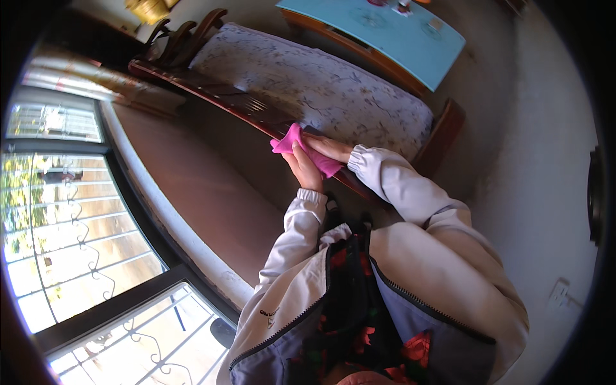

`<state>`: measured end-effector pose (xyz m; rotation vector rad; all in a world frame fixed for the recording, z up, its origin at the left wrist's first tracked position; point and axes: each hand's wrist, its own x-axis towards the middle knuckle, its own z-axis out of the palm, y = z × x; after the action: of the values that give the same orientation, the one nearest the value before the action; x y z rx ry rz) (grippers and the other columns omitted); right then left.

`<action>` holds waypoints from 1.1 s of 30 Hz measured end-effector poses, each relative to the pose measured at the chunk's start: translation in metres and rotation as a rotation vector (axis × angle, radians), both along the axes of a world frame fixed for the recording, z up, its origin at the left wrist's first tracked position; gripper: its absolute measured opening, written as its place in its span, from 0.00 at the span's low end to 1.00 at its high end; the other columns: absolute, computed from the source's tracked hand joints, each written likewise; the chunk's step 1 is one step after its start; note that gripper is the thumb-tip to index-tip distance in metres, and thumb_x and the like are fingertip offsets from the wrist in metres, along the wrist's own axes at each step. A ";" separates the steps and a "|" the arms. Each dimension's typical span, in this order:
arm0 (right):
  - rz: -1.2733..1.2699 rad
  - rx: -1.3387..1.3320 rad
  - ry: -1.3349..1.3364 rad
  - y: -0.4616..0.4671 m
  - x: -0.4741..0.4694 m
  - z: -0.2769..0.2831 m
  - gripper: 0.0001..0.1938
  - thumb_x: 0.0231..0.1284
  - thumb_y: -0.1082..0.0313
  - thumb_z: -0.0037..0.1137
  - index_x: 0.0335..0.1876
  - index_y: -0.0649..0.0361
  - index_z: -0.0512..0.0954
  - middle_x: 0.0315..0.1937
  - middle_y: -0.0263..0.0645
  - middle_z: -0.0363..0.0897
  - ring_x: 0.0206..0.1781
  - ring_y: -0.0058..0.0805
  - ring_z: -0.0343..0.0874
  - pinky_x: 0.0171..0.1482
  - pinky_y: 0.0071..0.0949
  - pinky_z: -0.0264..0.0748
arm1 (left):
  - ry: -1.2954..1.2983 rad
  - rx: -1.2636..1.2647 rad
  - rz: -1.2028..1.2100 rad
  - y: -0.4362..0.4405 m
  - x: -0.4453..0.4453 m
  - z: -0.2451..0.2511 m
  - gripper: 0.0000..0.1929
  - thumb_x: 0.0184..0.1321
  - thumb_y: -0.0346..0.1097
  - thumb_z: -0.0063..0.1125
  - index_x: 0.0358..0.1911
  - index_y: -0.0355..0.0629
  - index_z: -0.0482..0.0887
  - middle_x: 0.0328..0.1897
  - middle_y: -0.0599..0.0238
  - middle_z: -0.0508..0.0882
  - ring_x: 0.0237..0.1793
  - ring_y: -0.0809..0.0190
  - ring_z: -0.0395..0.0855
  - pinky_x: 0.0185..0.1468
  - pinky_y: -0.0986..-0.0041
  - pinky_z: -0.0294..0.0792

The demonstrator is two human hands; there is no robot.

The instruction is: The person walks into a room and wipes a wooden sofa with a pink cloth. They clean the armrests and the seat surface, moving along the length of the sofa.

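A pink cloth (314, 155) is draped over the top rail of a dark wooden sofa back (231, 107). My left hand (304, 166) grips the cloth on the window side of the rail, thumb pointing up along it. On the seat side, my right hand (327, 146) lies against the cloth with its fingers extended and partly covered by it. Both hands are close together, with the rail between or beneath them. The sofa's seat is covered in a pale floral fabric (317, 79).
A low table with a light-blue top (385, 33) stands beyond the sofa. To my left are barred windows (72, 231) above a low wall (192, 168), with a patterned curtain (77, 79) at the far end. A pale wall (539, 192) with a socket (559, 292) rises at right.
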<state>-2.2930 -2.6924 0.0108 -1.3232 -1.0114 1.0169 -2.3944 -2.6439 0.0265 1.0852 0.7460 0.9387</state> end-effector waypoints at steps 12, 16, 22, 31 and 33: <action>0.100 -0.590 -0.134 -0.272 -0.038 0.052 0.23 0.78 0.49 0.31 0.61 0.57 0.71 0.57 0.48 0.78 0.58 0.39 0.79 0.59 0.33 0.73 | 0.555 1.591 -0.639 -0.157 -0.055 0.072 0.12 0.57 0.36 0.56 0.41 0.36 0.84 0.47 0.55 0.85 0.57 0.54 0.80 0.71 0.47 0.57; 0.148 -0.608 -0.184 -0.269 -0.032 0.033 0.28 0.76 0.46 0.26 0.66 0.58 0.68 0.62 0.55 0.73 0.65 0.49 0.72 0.66 0.39 0.66 | 0.528 1.725 -0.756 -0.161 -0.029 0.068 0.11 0.56 0.38 0.56 0.19 0.44 0.78 0.23 0.58 0.81 0.30 0.54 0.80 0.54 0.57 0.71; 0.016 -0.416 -0.102 -0.185 -0.035 -0.011 0.30 0.76 0.46 0.21 0.69 0.58 0.67 0.67 0.56 0.68 0.69 0.51 0.68 0.71 0.40 0.60 | 0.890 1.803 -0.761 -0.072 -0.012 0.087 0.18 0.61 0.42 0.50 0.16 0.44 0.82 0.21 0.57 0.84 0.30 0.51 0.83 0.45 0.59 0.72; 0.212 -0.664 -0.260 -0.279 -0.026 0.030 0.31 0.75 0.42 0.22 0.73 0.53 0.61 0.63 0.54 0.73 0.66 0.53 0.71 0.68 0.44 0.63 | 0.950 1.812 -1.211 -0.150 -0.009 0.071 0.20 0.64 0.44 0.45 0.20 0.43 0.86 0.25 0.50 0.86 0.26 0.48 0.85 0.30 0.56 0.76; 0.306 -0.755 -0.269 -0.302 -0.023 0.047 0.32 0.74 0.41 0.22 0.73 0.52 0.61 0.61 0.54 0.75 0.65 0.54 0.72 0.68 0.45 0.64 | 0.960 1.649 -1.265 -0.174 -0.008 0.067 0.20 0.64 0.45 0.45 0.20 0.43 0.85 0.24 0.52 0.86 0.26 0.49 0.85 0.31 0.56 0.76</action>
<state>-2.3158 -2.9941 0.0576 -1.9970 -1.0959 1.5770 -2.4022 -2.8176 0.0933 2.9885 -0.3594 -0.4277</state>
